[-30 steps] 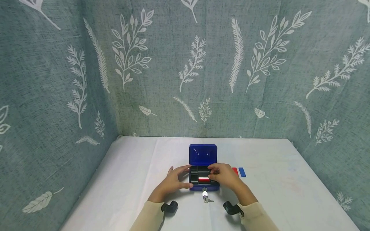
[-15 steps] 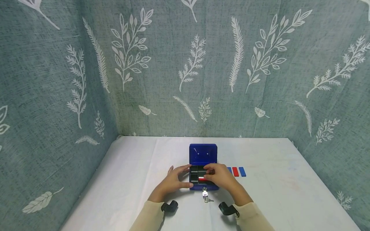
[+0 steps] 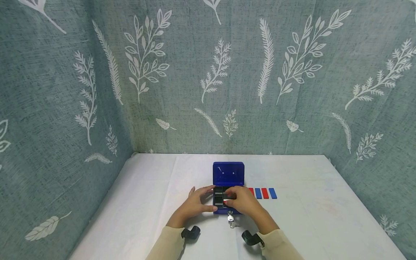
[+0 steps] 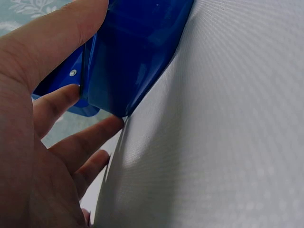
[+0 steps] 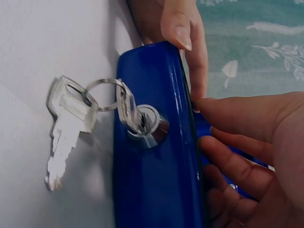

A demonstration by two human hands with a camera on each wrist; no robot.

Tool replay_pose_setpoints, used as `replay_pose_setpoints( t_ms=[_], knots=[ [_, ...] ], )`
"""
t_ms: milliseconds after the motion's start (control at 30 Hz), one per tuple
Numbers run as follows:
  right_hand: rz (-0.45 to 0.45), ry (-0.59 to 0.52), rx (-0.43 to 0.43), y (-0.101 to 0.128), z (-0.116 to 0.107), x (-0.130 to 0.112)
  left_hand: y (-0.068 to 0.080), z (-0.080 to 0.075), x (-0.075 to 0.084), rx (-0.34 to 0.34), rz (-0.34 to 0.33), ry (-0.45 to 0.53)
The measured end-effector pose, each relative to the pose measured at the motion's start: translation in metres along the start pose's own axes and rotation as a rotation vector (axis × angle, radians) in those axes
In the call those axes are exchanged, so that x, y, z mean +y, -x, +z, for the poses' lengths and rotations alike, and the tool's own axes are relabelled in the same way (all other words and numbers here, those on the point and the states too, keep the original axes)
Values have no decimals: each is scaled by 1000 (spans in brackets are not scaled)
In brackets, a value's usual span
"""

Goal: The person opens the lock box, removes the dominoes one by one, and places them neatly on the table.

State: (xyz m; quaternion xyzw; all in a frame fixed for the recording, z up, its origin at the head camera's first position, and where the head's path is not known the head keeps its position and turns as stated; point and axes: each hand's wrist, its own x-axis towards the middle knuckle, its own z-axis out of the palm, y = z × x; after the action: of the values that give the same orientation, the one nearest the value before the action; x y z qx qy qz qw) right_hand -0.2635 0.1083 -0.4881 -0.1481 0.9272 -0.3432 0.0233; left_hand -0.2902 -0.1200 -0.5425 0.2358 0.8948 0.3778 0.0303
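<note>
A small blue cash box point(image 3: 228, 174) stands on the white table with its lid raised and a black compartment tray point(image 3: 219, 196) inside. My left hand point(image 3: 192, 204) holds its left side, thumb at the front corner and fingers toward the back. My right hand point(image 3: 243, 200) reaches over the tray from the right, thumb and forefinger apart, beside a red-and-white piece point(image 3: 225, 202) it partly covers. In the right wrist view several right fingertips are hidden behind the box wall point(image 5: 154, 190). A key point(image 5: 71, 123) hangs by a ring from a second key in the front lock point(image 5: 148, 126).
Flat red and blue pieces point(image 3: 265, 193) lie in a row on the white table point(image 3: 308, 216), right of the box. A leaf-patterned fabric point(image 3: 243, 90) rises behind and at the sides. Dark devices point(image 3: 191, 233) are strapped to both wrists.
My right hand has moved left across the tray, covering more of the red-and-white piece and uncovering more of the row on the table. The left hand and box have stayed put.
</note>
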Motion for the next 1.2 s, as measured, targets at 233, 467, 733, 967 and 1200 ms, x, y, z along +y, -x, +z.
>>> replay_pose_setpoints(
  t_ms=[233, 467, 733, 967, 1200],
  knots=[
    [-15, 34, 28, -1, 7, 0, 0, 0, -2, -1, 12, -10],
    [17, 82, 60, -4, 14, 0, 1, -2, -2, 5, 32, -9],
    [36, 109, 78, -5, 17, -2, 1, -1, -4, 14, 28, 6],
    [51, 109, 83, -5, 16, -4, 0, -1, -4, 12, 42, 25],
    [70, 7, 72, -4, 10, -3, -1, 0, -3, 1, 23, 14]
  ],
)
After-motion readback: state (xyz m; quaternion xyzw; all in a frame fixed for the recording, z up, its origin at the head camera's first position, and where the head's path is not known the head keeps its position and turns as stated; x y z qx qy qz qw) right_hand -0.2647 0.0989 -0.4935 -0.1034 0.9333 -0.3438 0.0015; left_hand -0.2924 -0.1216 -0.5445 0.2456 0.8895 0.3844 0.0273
